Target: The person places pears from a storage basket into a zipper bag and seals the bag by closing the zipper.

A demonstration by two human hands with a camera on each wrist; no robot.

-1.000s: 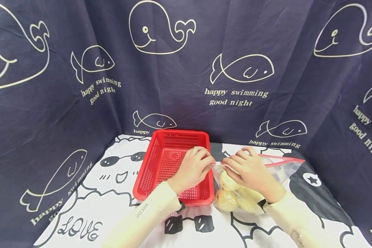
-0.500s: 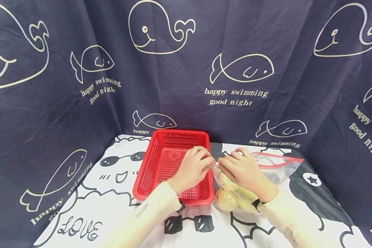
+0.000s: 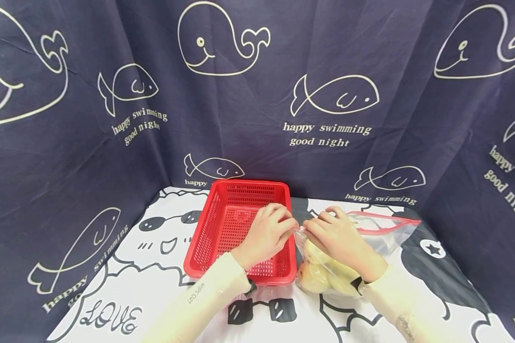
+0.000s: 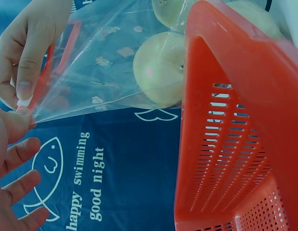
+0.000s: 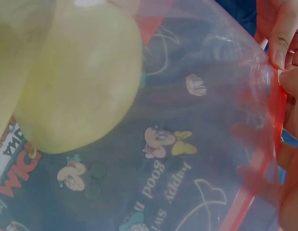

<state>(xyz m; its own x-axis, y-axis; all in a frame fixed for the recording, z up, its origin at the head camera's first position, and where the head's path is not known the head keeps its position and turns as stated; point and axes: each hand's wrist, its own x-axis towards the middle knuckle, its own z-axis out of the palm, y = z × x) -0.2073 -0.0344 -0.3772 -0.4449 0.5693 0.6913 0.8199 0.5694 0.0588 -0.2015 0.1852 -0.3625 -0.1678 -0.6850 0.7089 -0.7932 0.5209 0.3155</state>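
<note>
A clear zip bag [image 3: 392, 238] with a red zip strip lies right of the red basket, with several round pale yellow fruits [image 3: 313, 277] in it. At the bag's near-left top corner my left hand [image 3: 268, 231] pinches the end of the zip; its other fingers are spread in the left wrist view. Close beside it, my right hand [image 3: 336, 236] pinches a small white slider [image 4: 24, 102] on the zip between thumb and finger. Right of my hands the red strips stand apart, so the bag's mouth gapes. Cartoon prints mark the plastic in the right wrist view.
The red perforated basket [image 3: 292, 267] stands just left of the bag, under my left forearm. A white cloth with black drawings [image 3: 167, 243] covers the table. Dark blue fabric [image 3: 257, 119] with fish and whale outlines hangs behind and at both sides.
My right hand has slid left along the zip, up to my left hand. The red strips to its right have spread wider. The left hand and the basket have stayed in place.
</note>
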